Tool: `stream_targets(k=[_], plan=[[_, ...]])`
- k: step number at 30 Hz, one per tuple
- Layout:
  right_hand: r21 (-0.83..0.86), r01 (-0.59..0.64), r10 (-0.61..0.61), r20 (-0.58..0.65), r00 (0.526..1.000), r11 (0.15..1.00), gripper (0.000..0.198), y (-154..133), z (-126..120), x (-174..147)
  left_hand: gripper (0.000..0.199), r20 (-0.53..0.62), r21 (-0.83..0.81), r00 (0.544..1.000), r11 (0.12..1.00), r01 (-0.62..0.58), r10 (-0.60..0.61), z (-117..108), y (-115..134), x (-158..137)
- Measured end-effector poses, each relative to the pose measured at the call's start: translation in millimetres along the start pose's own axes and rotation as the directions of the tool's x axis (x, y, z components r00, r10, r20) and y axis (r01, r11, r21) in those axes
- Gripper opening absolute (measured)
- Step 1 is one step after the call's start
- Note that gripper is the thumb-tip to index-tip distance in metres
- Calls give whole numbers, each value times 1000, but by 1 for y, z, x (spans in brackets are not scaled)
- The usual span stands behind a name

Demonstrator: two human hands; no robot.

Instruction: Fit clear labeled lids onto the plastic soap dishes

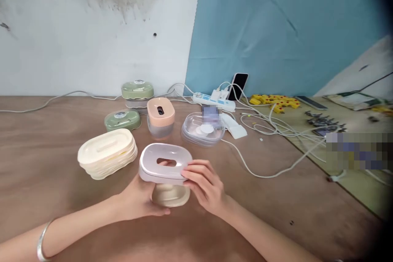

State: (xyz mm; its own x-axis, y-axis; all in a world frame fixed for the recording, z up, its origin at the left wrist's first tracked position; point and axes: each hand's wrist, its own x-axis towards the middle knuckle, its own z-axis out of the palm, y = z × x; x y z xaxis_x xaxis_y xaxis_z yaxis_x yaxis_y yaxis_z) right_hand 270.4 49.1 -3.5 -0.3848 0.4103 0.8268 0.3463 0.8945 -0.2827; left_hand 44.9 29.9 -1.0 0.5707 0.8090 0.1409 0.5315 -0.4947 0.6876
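A pale lavender oval lid [145,166] with a slot in its middle is held up in front of me. My left hand [138,200] is closed round its left side, and a fingertip shows through the slot. My right hand [207,184] pinches the lid's right edge with the fingers bent over it. Just under the lid is a cream oval piece [172,196], with fingers of my left hand against its lower left side. Whether the two pieces touch is hidden. A stack of cream oval pieces [106,151] lies to the left.
Behind stand a peach-topped box [161,118], a green-lidded box [137,92], a green lid [123,120] and a clear container [199,131]. Farther right are a power strip [211,100], a phone [238,86], yellow pieces [273,100] and white cables [273,176] across the table.
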Motion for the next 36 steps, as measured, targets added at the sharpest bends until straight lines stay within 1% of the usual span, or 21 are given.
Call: stream_targets(k=[3, 6, 9, 12, 14, 15, 17, 19, 22, 24, 25, 26, 27, 28, 30, 31, 32, 33, 35, 36], plan=[[24, -38, 38, 3, 999, 999, 24, 2, 2, -2, 97, -36, -41, 999, 999, 5, -6, 0, -8, 6], [30, -64, 64, 2, 998, 997, 24, 5, 0, -2, 94, -104, -90, 991, 994, 69, -78, -7, -13, 2], [55, -56, 54, 33, 998, 997, 25, 6, -1, -3, 103, -127, -202, 981, 972, 119, -147, -10, -17, -11], [108, 2, -12, 95, 995, 994, 24, 5, 0, -4, 117, -152, -324, 963, 932, 164, -222, -9, -22, -24], [122, 34, -51, 139, 989, 992, 23, 4, 1, -4, 124, -170, -350, 957, 923, 163, -234, -9, -26, -28], [122, 47, -66, 155, 986, 991, 23, 3, 1, -4, 124, -169, -360, 960, 921, 150, -223, -9, -28, -29], [126, 64, -86, 177, 980, 990, 24, 2, 1, -4, 116, -140, -394, 972, 911, 122, -190, -10, -29, -29], [133, 62, -89, 204, 975, 989, 23, 1, 0, -4, 101, -93, -386, 978, 912, 137, -187, -12, -29, -27], [139, 39, -73, 249, 966, 990, 19, 1, -1, -3, 89, -51, -281, 980, 945, 169, -191, -14, -28, -26], [121, 22, -54, 267, 962, 992, 24, 1, -2, -3, 85, -53, -214, 985, 965, 152, -167, -14, -27, -26], [102, 5, -34, 285, 958, 995, 29, 1, -2, -3, 84, -55, -193, 987, 971, 138, -152, -14, -27, -26], [75, -19, -6, 322, 947, 997, 36, 1, -1, -3, 83, -55, -177, 989, 976, 127, -139, -14, -27, -26], [44, -48, 27, 385, 923, 998, 45, 1, -1, -3, 83, -53, -164, 990, 979, 119, -129, -14, -27, -26], [10, -77, 64, 461, 885, 997, 54, 0, 0, -3, 83, -51, -153, 991, 982, 113, -122, -14, -27, -26], [-46, -117, 121, 594, 795, 992, 68, -1, 1, -3, 83, -50, -137, 993, 985, 103, -111, -14, -28, -27], [-56, -122, 130, 628, 767, 991, 71, -1, 1, -3, 83, -50, -131, 993, 986, 99, -106, -14, -29, -27], [-57, -118, 127, 631, 765, 991, 71, -1, 1, -3, 82, -51, -125, 993, 988, 96, -103, -14, -29, -27], [-60, -108, 122, 600, 790, 992, 69, 0, 0, -3, 82, -52, -119, 993, 988, 95, -102, -13, -30, -28], [-121, -85, 132, 458, 879, 989, 58, 5, -4, -1, 82, -53, -108, 993, 989, 97, -103, -12, -31, -28], [-198, -86, 155, 363, 919, 976, 52, 9, -7, 0, 83, -51, -104, 994, 990, 95, -101, -12, -32, -29]])
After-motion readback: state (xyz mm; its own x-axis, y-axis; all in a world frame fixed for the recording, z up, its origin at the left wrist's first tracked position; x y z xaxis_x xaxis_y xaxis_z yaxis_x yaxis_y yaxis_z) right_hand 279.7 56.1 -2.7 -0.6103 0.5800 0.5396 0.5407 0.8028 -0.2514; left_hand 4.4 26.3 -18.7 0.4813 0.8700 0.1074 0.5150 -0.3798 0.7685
